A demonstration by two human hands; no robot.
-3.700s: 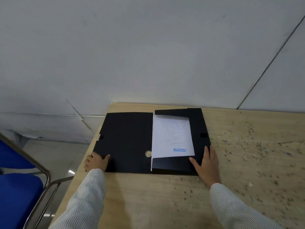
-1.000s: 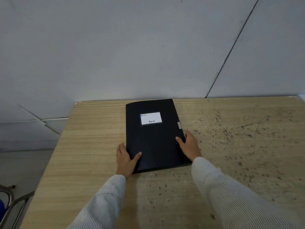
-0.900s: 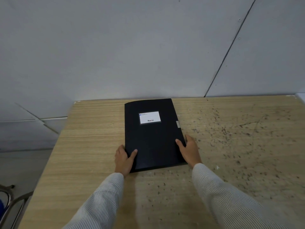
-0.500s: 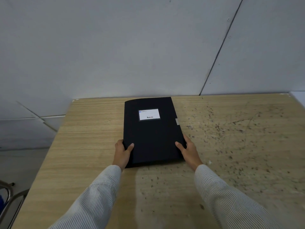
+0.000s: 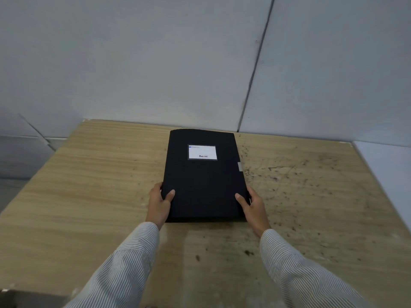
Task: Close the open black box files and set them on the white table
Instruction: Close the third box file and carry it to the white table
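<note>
A black box file (image 5: 203,178) lies shut on the wooden table (image 5: 89,185), its white label facing up near the far end. My left hand (image 5: 159,202) grips the file's near left edge, thumb on top and fingers curled under. My right hand (image 5: 252,204) holds the near right edge the same way. A small grey tab sticks out on the file's right side. Part of a white table (image 5: 387,165) shows at the far right.
A grey panelled wall rises directly behind the wooden table. The table's right half carries dark specks and scratches. Its left edge drops to a grey floor.
The file, open with a paper inside 3.7 s ago, is now shut. Over the last second both hands slid from on top of it to gripping its near side edges.
</note>
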